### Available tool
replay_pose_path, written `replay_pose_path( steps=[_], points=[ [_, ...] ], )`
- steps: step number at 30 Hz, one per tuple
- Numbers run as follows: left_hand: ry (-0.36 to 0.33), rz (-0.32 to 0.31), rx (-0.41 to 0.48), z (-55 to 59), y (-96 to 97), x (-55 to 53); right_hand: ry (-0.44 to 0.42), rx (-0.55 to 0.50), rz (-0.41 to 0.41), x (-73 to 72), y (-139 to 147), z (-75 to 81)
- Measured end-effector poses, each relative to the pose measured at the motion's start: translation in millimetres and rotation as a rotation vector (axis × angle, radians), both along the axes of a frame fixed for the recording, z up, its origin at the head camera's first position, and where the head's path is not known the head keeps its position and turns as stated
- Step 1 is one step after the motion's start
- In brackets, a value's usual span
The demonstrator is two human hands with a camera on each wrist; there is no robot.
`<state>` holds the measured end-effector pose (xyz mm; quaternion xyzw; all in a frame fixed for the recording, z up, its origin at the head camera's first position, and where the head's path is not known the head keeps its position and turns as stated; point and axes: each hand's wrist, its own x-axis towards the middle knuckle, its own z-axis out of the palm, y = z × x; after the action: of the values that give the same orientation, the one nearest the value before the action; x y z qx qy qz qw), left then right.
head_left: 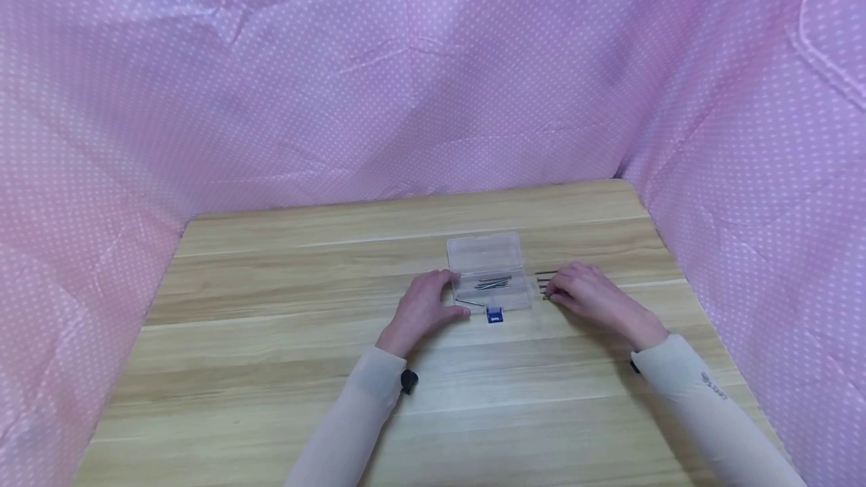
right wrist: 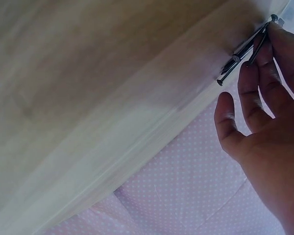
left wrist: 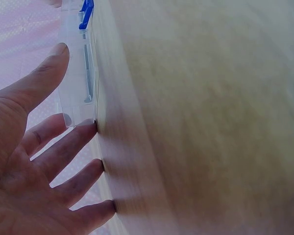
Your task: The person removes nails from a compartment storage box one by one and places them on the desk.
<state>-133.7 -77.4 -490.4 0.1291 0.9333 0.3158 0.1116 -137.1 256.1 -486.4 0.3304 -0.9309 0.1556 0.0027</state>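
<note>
A clear plastic box (head_left: 519, 295) lies on the table with its lid (head_left: 483, 251) folded back. Several metal nails (head_left: 494, 283) are inside, and a single nail (head_left: 470, 302) lies near the front wall. A blue latch (head_left: 495, 315) hangs at the front. My left hand (head_left: 425, 303) holds the box's left end, thumb at the front wall and fingertips around the far corner. Right of the box, a row of nails (head_left: 542, 280) lies on the wood. There my right hand (head_left: 587, 295) pinches a nail (right wrist: 257, 48) between thumb and index finger, close above the other nails.
The wooden table (head_left: 271, 337) extends to both sides and in front of the box. Pink dotted cloth (head_left: 379, 81) hangs behind it and along both sides.
</note>
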Motion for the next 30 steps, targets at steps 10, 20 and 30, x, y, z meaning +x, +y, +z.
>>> replay_pose_path(
  steps=[10, 20, 30],
  points=[
    [0.002, 0.002, -0.002, -0.4, 0.5, 0.0, -0.028, 0.000, -0.016, -0.5, 1.0, 0.0],
    [0.000, 0.004, 0.002, -1.1, -0.1, -0.2, -0.082, -0.031, -0.074, 1.0, 3.9, 5.4],
    [0.002, 0.009, 0.008, -4.2, -0.4, -0.8, 0.055, -0.124, -0.071, -4.0, 2.0, 7.7]
  ],
)
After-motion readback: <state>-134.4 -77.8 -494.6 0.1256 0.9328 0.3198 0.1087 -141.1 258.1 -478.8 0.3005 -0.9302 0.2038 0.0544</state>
